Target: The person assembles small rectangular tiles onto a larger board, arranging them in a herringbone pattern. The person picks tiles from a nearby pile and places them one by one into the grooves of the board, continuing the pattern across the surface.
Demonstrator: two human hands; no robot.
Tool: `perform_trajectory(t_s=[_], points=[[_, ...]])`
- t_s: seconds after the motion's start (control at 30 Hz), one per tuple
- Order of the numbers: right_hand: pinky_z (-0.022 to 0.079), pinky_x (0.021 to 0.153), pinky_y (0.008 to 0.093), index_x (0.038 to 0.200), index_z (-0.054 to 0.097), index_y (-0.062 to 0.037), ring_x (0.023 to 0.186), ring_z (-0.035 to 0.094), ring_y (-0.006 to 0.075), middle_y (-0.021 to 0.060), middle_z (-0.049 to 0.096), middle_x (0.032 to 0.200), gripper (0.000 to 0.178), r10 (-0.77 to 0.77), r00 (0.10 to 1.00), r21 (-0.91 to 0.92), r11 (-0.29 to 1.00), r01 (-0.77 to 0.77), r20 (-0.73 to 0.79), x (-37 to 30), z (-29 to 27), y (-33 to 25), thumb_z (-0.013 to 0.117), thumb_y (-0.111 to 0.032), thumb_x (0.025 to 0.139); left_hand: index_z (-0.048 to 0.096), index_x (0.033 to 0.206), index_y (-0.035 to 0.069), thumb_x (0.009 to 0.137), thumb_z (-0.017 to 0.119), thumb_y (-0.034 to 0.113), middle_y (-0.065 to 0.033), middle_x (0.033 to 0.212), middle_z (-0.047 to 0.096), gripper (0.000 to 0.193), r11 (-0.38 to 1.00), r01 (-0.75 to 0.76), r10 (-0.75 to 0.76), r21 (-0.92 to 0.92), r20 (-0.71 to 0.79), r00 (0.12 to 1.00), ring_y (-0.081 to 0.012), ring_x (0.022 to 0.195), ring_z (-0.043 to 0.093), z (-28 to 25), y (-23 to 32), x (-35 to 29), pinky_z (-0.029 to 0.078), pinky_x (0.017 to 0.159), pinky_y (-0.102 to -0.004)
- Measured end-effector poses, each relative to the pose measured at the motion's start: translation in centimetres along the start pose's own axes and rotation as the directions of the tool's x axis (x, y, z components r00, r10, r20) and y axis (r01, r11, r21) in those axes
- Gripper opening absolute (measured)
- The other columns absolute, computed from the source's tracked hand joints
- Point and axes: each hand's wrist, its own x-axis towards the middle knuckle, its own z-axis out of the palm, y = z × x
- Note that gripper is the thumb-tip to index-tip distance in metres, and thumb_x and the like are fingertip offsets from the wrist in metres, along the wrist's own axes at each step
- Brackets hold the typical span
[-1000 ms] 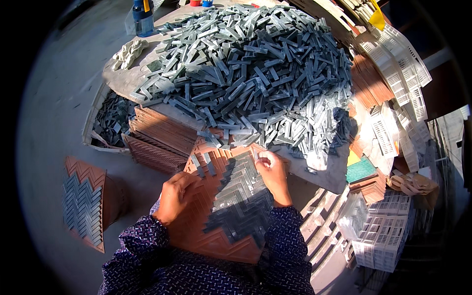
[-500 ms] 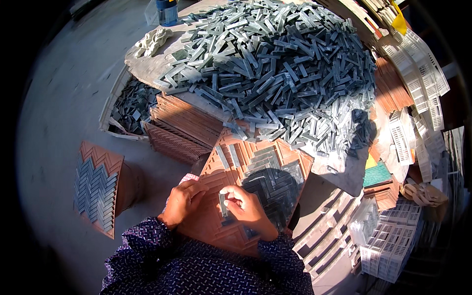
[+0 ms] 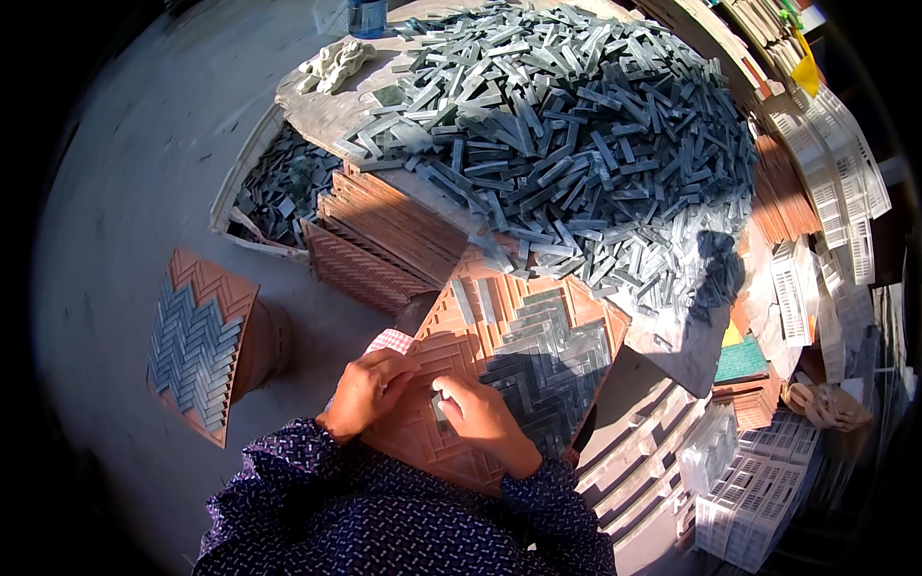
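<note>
An orange-brown tray (image 3: 401, 440) with herringbone grooves lies tilted in front of me. Dark grey-green stone strips (image 3: 543, 360) fill much of its right half, and two loose strips (image 3: 477, 301) rest near its upper left. My right hand (image 3: 480, 418) is over the tray's middle, thumb and finger closed on a short dark stone strip (image 3: 440, 409), mostly covered by the fingers. At the tray's left edge, my left hand (image 3: 370, 392) has its fingers curled and pinched together; whatever they hold is hidden. Pink checked cloth (image 3: 392, 340) shows just beyond it.
A big heap of stone strips (image 3: 576, 144) covers the table ahead. Stacked grooved trays (image 3: 384, 235) and a bin of stone pieces (image 3: 223, 206) stand left of it. A partly filled tray (image 3: 197, 336) rests on a stool farther left. White crates (image 3: 754, 499) stand at right.
The whole view has shifted, so the scene sits farther right. My right fingers now cover more of the dark strip, which stood out plainly before. My left hand stays at the tray's edge.
</note>
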Motion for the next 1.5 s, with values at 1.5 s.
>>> perform_trajectory(t_s=[1.5], points=[[0.047,0.071,0.0251,0.133,0.044,-0.0074,0.080,0.057,0.0092,0.0019,0.058,0.085,0.054,0.269,0.949,0.442,0.840,-0.314,0.162,3.1,-6.4,-0.2,0.060,0.001,0.082,0.061,0.103,0.002,0.080,0.067,0.010,-0.0164,0.098,0.061,0.025,0.981,-0.154,0.122,0.117,0.248,0.961,-0.0368,0.087,0.060,-2.2,0.2,2.4,0.051,0.074,-0.0415]])
